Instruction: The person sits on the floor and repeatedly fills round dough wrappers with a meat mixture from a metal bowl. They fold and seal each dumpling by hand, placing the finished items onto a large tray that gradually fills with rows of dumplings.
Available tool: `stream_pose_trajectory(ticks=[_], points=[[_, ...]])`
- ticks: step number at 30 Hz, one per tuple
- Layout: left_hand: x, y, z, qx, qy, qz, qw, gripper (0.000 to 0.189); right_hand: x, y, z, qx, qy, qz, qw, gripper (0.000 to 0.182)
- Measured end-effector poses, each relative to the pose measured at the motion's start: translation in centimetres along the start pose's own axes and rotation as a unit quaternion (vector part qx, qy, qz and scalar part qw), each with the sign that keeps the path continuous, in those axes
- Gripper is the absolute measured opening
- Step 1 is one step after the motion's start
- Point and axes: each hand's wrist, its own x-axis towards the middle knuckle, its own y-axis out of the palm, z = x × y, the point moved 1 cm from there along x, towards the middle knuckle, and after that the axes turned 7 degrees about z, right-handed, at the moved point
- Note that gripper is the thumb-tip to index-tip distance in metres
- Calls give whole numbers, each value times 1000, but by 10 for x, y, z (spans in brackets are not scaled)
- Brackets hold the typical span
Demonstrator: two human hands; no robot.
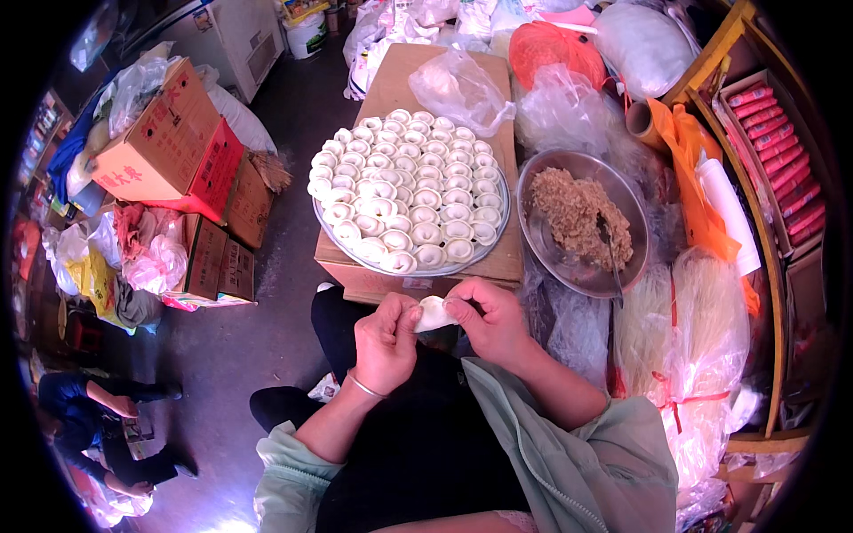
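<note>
Between my two hands is one white dough dumpling (434, 314), held just in front of the cardboard box's near edge. The fingers of my left hand (388, 343) pinch its left end, and my right hand (490, 320) grips its right end with thumb and forefinger. Ahead of them, a round metal tray (318, 214) is covered with rows of folded, ring-shaped dumplings (426, 197). To the right sits a steel bowl (533, 243) of minced filling (576, 213), with a metal spoon (612, 256) stuck in it and its handle over the rim.
Under the tray stands a cardboard box (393, 66), with a clear plastic bag (460, 90) on its far part. Bundles of dried noodles (706, 346) in plastic lie at right beside a wooden shelf (776, 373). Stacked cartons (160, 140) and a seated person (100, 426) are at left.
</note>
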Motion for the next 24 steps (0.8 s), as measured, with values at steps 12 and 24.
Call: stream_pose_trajectory(ticks=[12,24], points=[[3,-6,1,-258,-98,174,945,20,5,-17,1,60,56,115,990,12],[2,-7,2,-136,-52,147,978,15,6,-15,-3,95,72,153,981,12]])
